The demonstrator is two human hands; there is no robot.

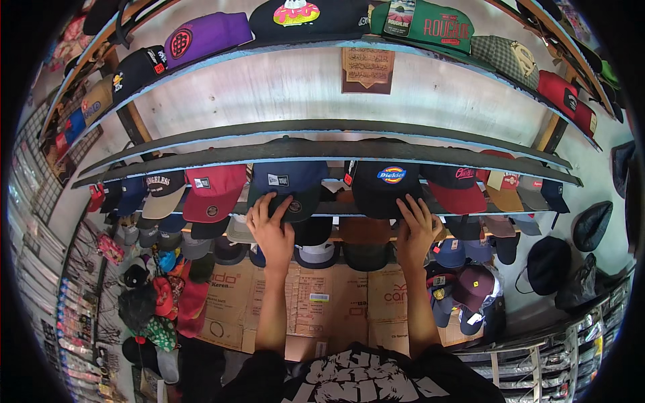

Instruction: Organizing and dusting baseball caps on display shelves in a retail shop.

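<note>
A navy cap with a dark green brim [288, 181] sits on a shelf in front of me. My left hand [272, 226] has its fingertips on that brim, near a round sticker; whether the thumb grips from below is hard to see. To the right is a black Dickies cap [385, 189]. My right hand [417, 226] touches the right part of its brim with spread fingertips, the thumb's position being unclear. Between the two caps hangs a red tag [348, 179]. A pink-red cap [211, 191] lies left of the navy one, and a black cap with a red brim [457, 189] is right of the Dickies cap.
Dark shelf boards [332, 151] run across just above the caps. A higher shelf [322, 45] bears more caps. Further rows of caps stand below, above cardboard boxes [322, 302]. Stacked caps [473, 287] are at lower right, packaged goods [75, 322] at far left.
</note>
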